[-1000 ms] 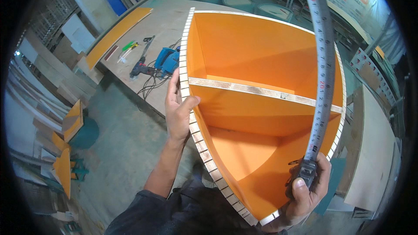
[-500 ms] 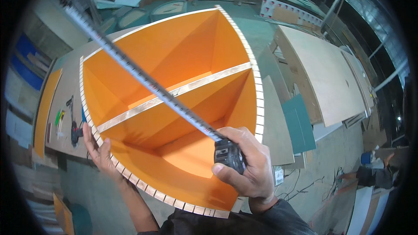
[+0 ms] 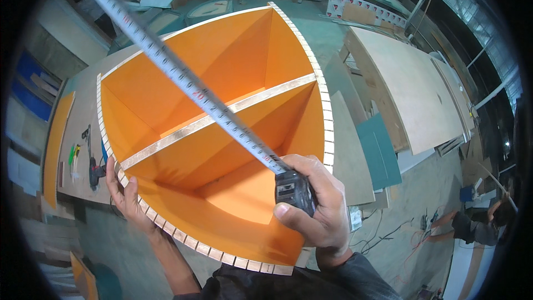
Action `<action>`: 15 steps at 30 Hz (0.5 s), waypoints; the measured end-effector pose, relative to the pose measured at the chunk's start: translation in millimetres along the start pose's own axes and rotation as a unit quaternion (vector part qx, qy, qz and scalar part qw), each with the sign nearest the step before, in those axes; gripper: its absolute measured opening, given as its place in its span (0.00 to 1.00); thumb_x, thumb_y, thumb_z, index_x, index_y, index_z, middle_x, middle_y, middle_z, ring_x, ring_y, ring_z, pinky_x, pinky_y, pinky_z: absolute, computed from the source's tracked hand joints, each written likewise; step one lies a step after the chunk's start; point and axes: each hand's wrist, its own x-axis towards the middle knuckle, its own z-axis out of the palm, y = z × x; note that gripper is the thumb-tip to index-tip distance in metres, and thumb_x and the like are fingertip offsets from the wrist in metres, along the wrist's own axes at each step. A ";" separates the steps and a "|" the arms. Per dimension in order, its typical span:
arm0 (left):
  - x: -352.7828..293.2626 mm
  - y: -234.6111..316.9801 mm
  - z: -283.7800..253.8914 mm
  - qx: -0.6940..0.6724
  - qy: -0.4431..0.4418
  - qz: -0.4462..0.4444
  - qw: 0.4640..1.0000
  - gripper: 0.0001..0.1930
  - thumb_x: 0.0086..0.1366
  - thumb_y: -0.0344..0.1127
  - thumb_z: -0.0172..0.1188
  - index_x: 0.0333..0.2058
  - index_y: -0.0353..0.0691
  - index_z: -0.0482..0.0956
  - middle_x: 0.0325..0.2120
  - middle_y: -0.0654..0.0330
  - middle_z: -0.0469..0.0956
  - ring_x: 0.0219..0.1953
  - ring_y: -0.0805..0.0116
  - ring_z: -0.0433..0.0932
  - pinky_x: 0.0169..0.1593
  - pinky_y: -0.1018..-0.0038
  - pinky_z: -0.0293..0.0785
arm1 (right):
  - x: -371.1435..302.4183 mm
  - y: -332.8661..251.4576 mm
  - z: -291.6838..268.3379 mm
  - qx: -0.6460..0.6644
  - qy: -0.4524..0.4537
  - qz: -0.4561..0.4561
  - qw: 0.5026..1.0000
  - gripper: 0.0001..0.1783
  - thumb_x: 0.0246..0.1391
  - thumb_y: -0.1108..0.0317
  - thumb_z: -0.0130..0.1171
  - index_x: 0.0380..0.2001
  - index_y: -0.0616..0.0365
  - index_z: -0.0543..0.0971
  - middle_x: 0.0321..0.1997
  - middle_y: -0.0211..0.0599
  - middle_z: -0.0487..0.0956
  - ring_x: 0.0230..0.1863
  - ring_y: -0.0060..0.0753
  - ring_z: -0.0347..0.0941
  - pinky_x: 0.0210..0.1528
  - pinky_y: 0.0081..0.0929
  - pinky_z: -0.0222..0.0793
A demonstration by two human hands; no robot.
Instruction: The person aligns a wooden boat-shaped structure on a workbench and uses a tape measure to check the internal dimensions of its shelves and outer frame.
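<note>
Black-cased tape measure (image 3: 294, 190) sits gripped in the right hand (image 3: 317, 204), fingers curled round the housing and thumb laid across its near face; the hand hangs at about 5 o'clock over the open cabinet. From the case the steel blade (image 3: 183, 80) runs out long and stiff toward 11 o'clock, crossing above the shelf and passing beyond the far left corner, its tip lost at the frame edge. Long axis of the blade therefore lies diagonal, 5 to 11 o'clock, and the right hand is the only one on it. Left hand (image 3: 126, 191) is at 8 o'clock, fingers spread and pressed against the outside of the curved, kerf-slotted edge (image 3: 183, 239) of the orange cabinet (image 3: 222, 61), well apart from the tape case. The divider shelf (image 3: 222, 115) spans the cabinet from 8 to 2 o'clock, its pale edge facing up. Cabinet rests on a workbench (image 3: 78, 116); hand tools (image 3: 91, 161) lie on it at 9 o'clock. Pale sheet panels (image 3: 405, 89) stand at 2 o'clock. Another person (image 3: 477, 225) crouches on the floor at 4 o'clock, far off.
</note>
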 end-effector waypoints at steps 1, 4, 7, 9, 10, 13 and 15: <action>-0.3 0.7 1.3 0.007 0.001 0.002 1.000 0.29 0.67 0.26 0.52 0.67 0.30 0.63 0.67 0.48 0.63 0.67 0.59 0.66 0.69 0.62 0.62 | -0.9 0.0 -0.1 0.009 0.002 0.011 1.000 0.30 0.52 0.58 0.69 0.55 0.65 0.75 0.41 0.45 0.78 0.40 0.41 0.78 0.43 0.31 0.73; -2.1 -1.0 0.3 0.013 0.008 0.007 1.000 0.29 0.68 0.32 0.52 0.67 0.31 0.64 0.68 0.49 0.62 0.69 0.60 0.63 0.71 0.63 0.57 | -5.1 1.7 4.8 0.033 0.029 0.026 0.999 0.30 0.52 0.59 0.69 0.55 0.65 0.75 0.40 0.42 0.76 0.40 0.36 0.75 0.44 0.29 0.71; 1.2 -0.3 -5.8 0.046 0.006 0.026 0.999 0.29 0.67 0.30 0.53 0.66 0.29 0.65 0.68 0.48 0.62 0.70 0.59 0.61 0.72 0.63 0.54 | -10.8 -0.9 14.2 0.109 0.083 0.081 0.987 0.31 0.50 0.59 0.67 0.55 0.64 0.75 0.39 0.39 0.75 0.40 0.32 0.73 0.44 0.28 0.69; 1.6 -4.1 -3.5 0.060 0.005 0.040 0.997 0.29 0.67 0.30 0.54 0.66 0.29 0.65 0.68 0.49 0.62 0.70 0.59 0.60 0.72 0.63 0.53 | -11.6 -0.6 13.6 0.141 0.098 0.105 0.980 0.31 0.49 0.60 0.66 0.55 0.64 0.74 0.39 0.37 0.76 0.37 0.29 0.73 0.42 0.26 0.69; 1.8 -7.4 -2.5 0.059 0.000 0.041 0.997 0.29 0.67 0.30 0.54 0.66 0.29 0.65 0.68 0.49 0.62 0.71 0.59 0.60 0.72 0.62 0.53 | -9.8 4.0 11.5 0.156 0.107 0.115 0.975 0.31 0.48 0.60 0.65 0.55 0.63 0.74 0.39 0.36 0.76 0.36 0.27 0.73 0.40 0.26 0.70; 1.6 -9.9 -8.0 0.070 -0.020 0.045 0.996 0.28 0.67 0.29 0.54 0.65 0.29 0.65 0.68 0.49 0.62 0.71 0.60 0.58 0.73 0.61 0.52 | -0.4 -5.4 3.0 0.235 0.104 0.158 0.953 0.31 0.49 0.62 0.63 0.56 0.63 0.73 0.38 0.34 0.78 0.31 0.23 0.74 0.35 0.22 0.71; 5.7 -9.8 -9.3 0.057 -0.028 0.047 0.997 0.28 0.66 0.28 0.53 0.65 0.30 0.66 0.68 0.49 0.61 0.72 0.59 0.58 0.73 0.61 0.52 | 11.9 -11.3 -13.6 0.270 0.109 0.153 0.944 0.27 0.52 0.62 0.59 0.54 0.62 0.73 0.36 0.34 0.78 0.33 0.24 0.77 0.33 0.22 0.73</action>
